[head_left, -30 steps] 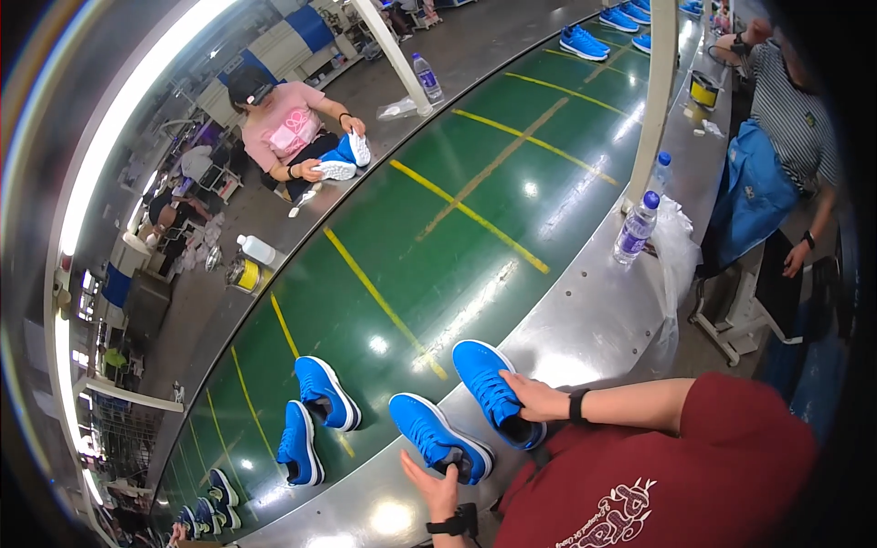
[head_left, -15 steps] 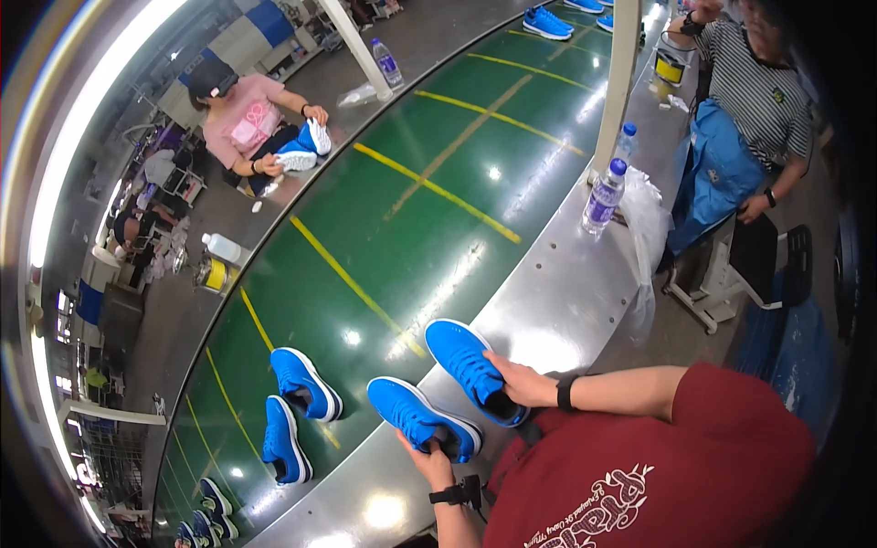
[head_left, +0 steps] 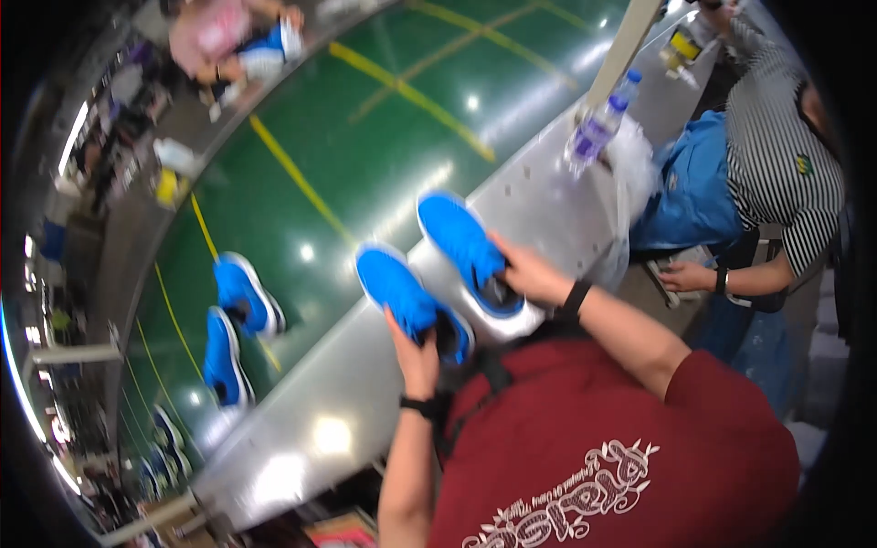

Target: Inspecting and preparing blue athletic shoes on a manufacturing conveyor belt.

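Two bright blue sneakers with white soles are in front of me at the metal edge of the line. My left hand (head_left: 417,358) grips the left sneaker (head_left: 395,285) near its dark opening, fingers along its side. My right hand (head_left: 534,276) holds the right sneaker (head_left: 454,236) by its side near the collar. Both toes point away toward the green belt (head_left: 365,164). Slight blur hides whether the soles rest on the metal ledge (head_left: 320,402).
On the belt to the left stand a blue sneaker (head_left: 239,290) and its mate (head_left: 224,356), with several dark shoes (head_left: 166,447) farther left. A water bottle (head_left: 592,137) is by a white post (head_left: 623,55). A person in stripes (head_left: 776,155) sits at the right; another in pink (head_left: 210,36) works across.
The view has tilted and shifted, so the belt and shoes sit higher in the picture. Both hands keep hold of their sneakers. The striped person at the right leans lower.
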{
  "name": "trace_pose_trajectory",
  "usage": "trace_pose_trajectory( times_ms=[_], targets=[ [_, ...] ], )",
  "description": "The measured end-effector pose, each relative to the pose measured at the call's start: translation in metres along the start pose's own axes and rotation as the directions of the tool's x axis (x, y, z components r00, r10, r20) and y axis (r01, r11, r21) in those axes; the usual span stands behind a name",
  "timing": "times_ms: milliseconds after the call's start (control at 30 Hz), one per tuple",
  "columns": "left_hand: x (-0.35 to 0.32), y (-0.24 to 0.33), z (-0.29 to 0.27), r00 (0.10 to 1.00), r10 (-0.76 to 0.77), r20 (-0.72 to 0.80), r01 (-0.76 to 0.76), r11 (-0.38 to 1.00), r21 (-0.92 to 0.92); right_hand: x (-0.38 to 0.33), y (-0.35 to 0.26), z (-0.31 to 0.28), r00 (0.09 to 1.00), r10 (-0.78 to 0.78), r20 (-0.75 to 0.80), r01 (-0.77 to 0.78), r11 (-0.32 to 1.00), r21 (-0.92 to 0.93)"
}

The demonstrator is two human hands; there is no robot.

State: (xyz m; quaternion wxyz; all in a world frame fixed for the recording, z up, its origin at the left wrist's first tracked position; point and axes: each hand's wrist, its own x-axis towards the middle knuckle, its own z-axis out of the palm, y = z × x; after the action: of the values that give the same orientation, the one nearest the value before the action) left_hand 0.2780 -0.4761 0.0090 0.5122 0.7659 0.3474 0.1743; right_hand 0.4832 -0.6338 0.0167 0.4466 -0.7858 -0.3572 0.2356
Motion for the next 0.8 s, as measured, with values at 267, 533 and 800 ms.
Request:
trace_pose_trajectory(
  times_ms=[267,533,800],
  targets=[
    [-0.002,0.030,-0.012,0.911,0.382,-0.157,-0.284,0.856,0.431,-0.039,-0.093,0.032,0.866,-0.412,0.282,0.452,0.888,-0.090],
    [0.011,0.052,-0.021,0.790,0.550,0.270,-0.596,0.588,0.547,-0.031,-0.060,0.125,0.846,-0.293,0.446,0.493,0.751,-0.440],
    [0.017,0.074,-0.007,0.751,0.459,0.475,-0.656,0.431,0.620,-0.031,-0.036,0.162,0.862,-0.411,0.298,0.507,0.726,-0.466]
  ],
)
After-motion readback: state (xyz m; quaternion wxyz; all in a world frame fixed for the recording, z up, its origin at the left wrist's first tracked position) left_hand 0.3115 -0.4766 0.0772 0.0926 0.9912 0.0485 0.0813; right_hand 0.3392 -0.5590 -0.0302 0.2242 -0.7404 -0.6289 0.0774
